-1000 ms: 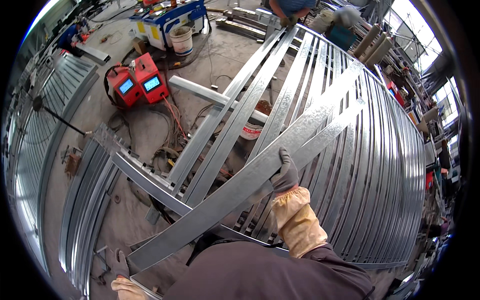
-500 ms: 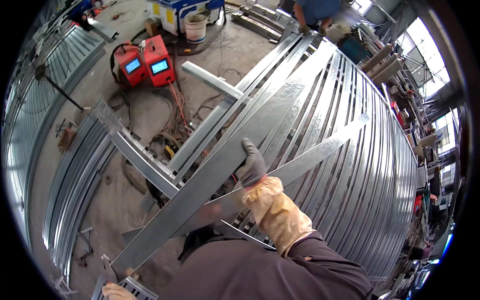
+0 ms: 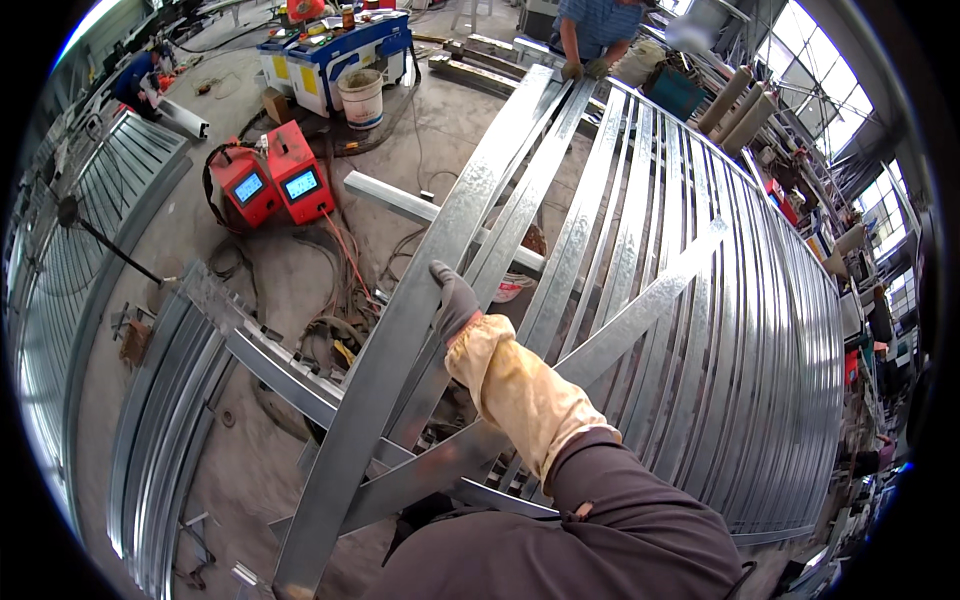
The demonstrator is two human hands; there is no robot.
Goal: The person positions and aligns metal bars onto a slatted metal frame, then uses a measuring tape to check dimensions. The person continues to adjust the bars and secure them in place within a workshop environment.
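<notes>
Bar (image 3: 385,360) has swung left, clamped in my right hand (image 3: 457,302); left hand (image 3: 293,593), cannot tell. Seemingly positioning; alignment required.

left hand (image 3: 292,593) mostly cut off at seven o'clock, co-worker (image 3: 598,30) cropped at one; machine screens (image 3: 300,184), ten o'clock, too small to read
</notes>
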